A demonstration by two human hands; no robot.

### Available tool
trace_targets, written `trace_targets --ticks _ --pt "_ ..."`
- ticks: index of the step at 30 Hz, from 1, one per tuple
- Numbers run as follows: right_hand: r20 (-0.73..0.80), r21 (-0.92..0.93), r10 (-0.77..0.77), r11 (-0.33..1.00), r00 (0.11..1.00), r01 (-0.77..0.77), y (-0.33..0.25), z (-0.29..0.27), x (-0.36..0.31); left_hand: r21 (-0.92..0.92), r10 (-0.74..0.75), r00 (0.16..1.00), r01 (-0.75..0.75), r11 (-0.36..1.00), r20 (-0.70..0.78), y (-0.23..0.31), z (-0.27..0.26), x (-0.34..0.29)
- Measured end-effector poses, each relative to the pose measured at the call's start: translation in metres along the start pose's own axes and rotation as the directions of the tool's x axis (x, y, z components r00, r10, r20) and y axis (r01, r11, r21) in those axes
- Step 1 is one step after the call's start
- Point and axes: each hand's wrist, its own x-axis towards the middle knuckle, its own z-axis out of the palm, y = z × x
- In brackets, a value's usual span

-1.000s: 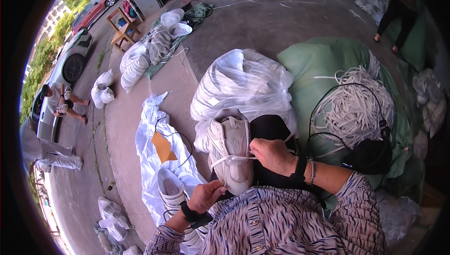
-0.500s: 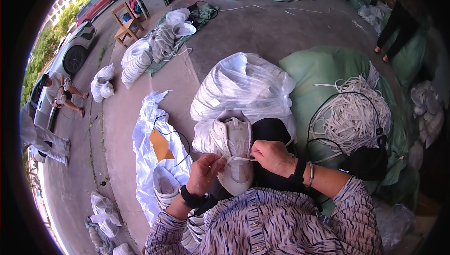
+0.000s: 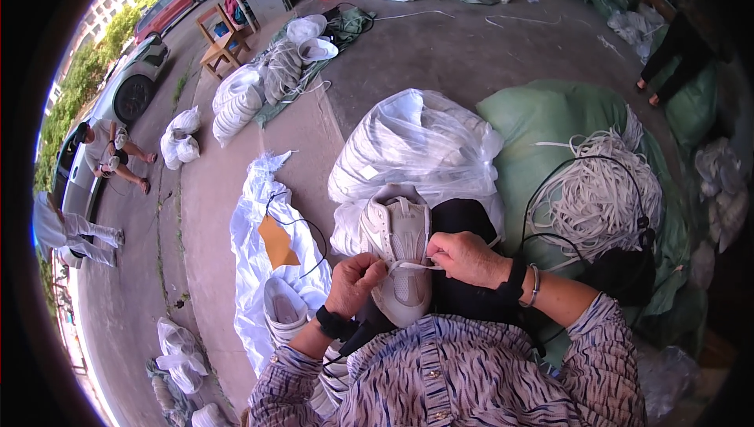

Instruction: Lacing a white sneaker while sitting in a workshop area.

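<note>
A pale beige-white sneaker [image 3: 402, 301] rests on my dark-trousered lap with its toe toward me. Across its front runs a white shoelace [image 3: 408, 265], drawn between my two hands. My left hand [image 3: 355, 284] pinches the lace at the shoe's left edge, fingers closed. At the right edge, my right hand [image 3: 465, 257] grips the lace's other side between thumb and fingers. The upper eyelets and tongue lie beyond my hands, with little lace visible there. Another white shoe [image 3: 284, 305] stands to the left of my left forearm.
A big clear bag of shoes [image 3: 416, 144] lies just ahead. On the right, a green sack [image 3: 542, 109] carries a heap of white laces [image 3: 601, 195] and a black cable. White plastic sheeting [image 3: 250, 270] spreads at left. Two people [image 3: 106, 148] are by a silver car.
The whole view has shifted slightly, so everything sits a little further right. My hands stay on the lace at either side of the shoe, with hardly any change in pose.
</note>
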Motion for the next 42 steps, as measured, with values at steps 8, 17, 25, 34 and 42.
trace_targets --ticks 8,17,25,34,42 --pt "0.021 0.001 -0.091 0.996 0.996 0.091 0.005 -0.003 0.000 0.020 -0.046 0.995 0.044 0.999 0.092 0.013 -0.002 0.005" --pt "-0.005 -0.023 -0.105 0.994 0.994 0.105 0.005 0.000 -0.002 -0.025 -0.078 0.997 0.078 0.997 -0.013 0.009 0.004 0.004" --pt "-0.017 -0.016 -0.111 0.994 0.994 0.111 0.006 -0.002 -0.003 0.021 -0.048 0.999 0.048 0.999 0.007 0.003 0.004 0.005" --pt "0.026 -0.237 -0.283 0.930 0.959 0.281 0.008 -0.003 0.001 0.879 0.475 0.857 -0.369 0.302 0.197 0.038 0.016 0.009" --pt "0.311 -0.604 -0.544 0.521 0.780 0.604 -0.013 -0.014 0.017 0.782 0.492 0.638 -0.603 -0.160 0.593 0.069 -0.003 0.027"
